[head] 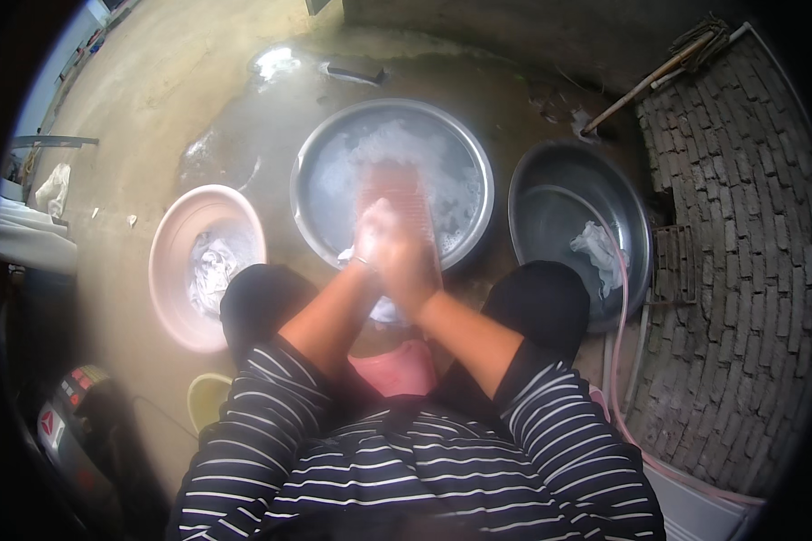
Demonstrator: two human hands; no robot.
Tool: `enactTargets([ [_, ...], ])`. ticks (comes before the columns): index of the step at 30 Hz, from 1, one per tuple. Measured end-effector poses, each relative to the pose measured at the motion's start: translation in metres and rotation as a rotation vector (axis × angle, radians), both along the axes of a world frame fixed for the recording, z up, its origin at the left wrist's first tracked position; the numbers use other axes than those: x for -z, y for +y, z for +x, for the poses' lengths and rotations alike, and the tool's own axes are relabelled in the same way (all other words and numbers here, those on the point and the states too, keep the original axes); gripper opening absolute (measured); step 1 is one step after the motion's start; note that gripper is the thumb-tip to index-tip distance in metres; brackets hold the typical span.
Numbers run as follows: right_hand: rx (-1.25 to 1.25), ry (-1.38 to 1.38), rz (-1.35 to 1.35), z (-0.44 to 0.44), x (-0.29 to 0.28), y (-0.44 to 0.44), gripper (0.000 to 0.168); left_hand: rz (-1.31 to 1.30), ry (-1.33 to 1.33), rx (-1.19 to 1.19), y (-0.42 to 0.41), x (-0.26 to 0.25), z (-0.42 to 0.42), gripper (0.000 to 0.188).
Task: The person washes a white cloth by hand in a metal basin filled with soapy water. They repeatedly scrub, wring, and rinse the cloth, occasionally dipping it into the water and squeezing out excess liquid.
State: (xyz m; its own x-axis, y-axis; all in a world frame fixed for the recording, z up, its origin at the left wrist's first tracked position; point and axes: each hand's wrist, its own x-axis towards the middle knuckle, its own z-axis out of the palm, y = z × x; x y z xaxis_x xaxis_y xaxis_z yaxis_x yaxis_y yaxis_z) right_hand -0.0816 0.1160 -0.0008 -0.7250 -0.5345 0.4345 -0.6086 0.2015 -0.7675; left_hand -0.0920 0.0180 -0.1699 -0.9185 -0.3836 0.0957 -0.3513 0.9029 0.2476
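A pink ribbed washboard (391, 182) slopes from the soapy water of a large round metal basin (485, 176) towards me, over its near rim. My left hand (373, 237) and my right hand (409, 260) press together over the board, blurred and wet. White cloth (384, 311) shows below my hands and at the left of my left wrist; most of it is hidden by them. Both hands appear closed around this cloth. Foam (396, 138) floats around the board's far end. Between my knees is a pink plastic surface (399, 368).
To the left stands a pale pink basin (159, 270) with wet white cloth (211, 267). On the right, a dark metal basin (534, 223) holds another white cloth (599, 250) and a pink hose (624, 324). A brick wall (724, 223) borders the right side; wet floor (230, 135) lies beyond.
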Motion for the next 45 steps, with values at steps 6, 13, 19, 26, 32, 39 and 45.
enactTargets([
  [6,0.220,-0.035,0.018,-0.024,0.002,-0.001,0.027,1.123,0.442,-0.084,0.041,-0.111,0.023,0.020],
  [13,0.279,-0.008,-0.070,-0.055,0.016,0.002,0.029,0.043,0.029,0.255,0.022,-0.082,0.005,0.017],
  [19,-0.013,0.179,0.013,0.007,-0.005,-0.002,0.024,-0.355,0.079,-0.179,0.060,-0.096,-0.002,0.018],
  [26,0.235,-0.046,-0.018,-0.049,0.003,0.001,0.021,-0.023,0.153,0.482,0.021,-0.109,0.006,0.019],
  [32,0.122,0.124,0.020,-0.013,-0.011,0.002,0.017,0.420,0.494,0.191,0.017,-0.075,-0.003,0.023],
  [39,0.062,0.122,-0.183,-0.013,-0.009,-0.007,0.021,-0.056,0.316,0.008,0.036,-0.164,0.019,0.011],
  [45,0.342,-0.167,-0.019,-0.068,0.023,0.002,0.018,-0.377,0.100,0.246,0.015,-0.130,0.014,0.012],
])
